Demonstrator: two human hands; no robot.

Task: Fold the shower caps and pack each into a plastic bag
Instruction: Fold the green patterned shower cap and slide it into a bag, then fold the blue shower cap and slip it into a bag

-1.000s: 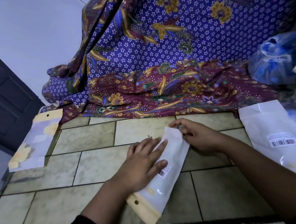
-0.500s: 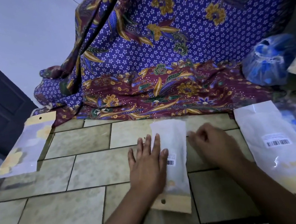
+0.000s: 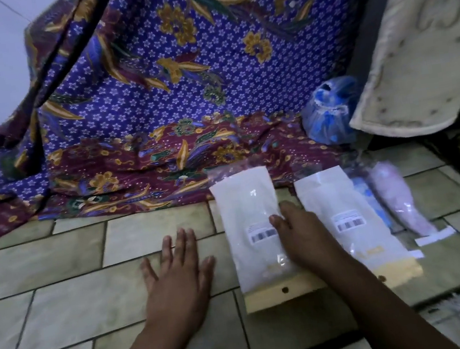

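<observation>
A white plastic bag with a barcode label and a yellow header strip (image 3: pixel 252 230) lies flat on the tiled floor. My right hand (image 3: pixel 304 237) rests on its right edge, thumb on the bag near the barcode. My left hand (image 3: pixel 177 272) lies flat on the tiles to the bag's left, fingers spread, holding nothing. A second white barcoded bag (image 3: pixel 345 217) lies just right of my right hand. Beyond it lie a bag with something blue inside (image 3: pixel 371 202) and a pink packed bag (image 3: pixel 398 199).
A purple and maroon batik cloth (image 3: pixel 183 98) hangs and pools behind the bags. A clear bag of blue items (image 3: pixel 328 111) sits at the back right, beside a cream quilted cover (image 3: pixel 424 40) and a dark furniture leg (image 3: pixel 454 156).
The bag has slid right, close beside the second white bag. My right hand now lies on it and my left hand has come off onto the tiles. The view has swung right.
</observation>
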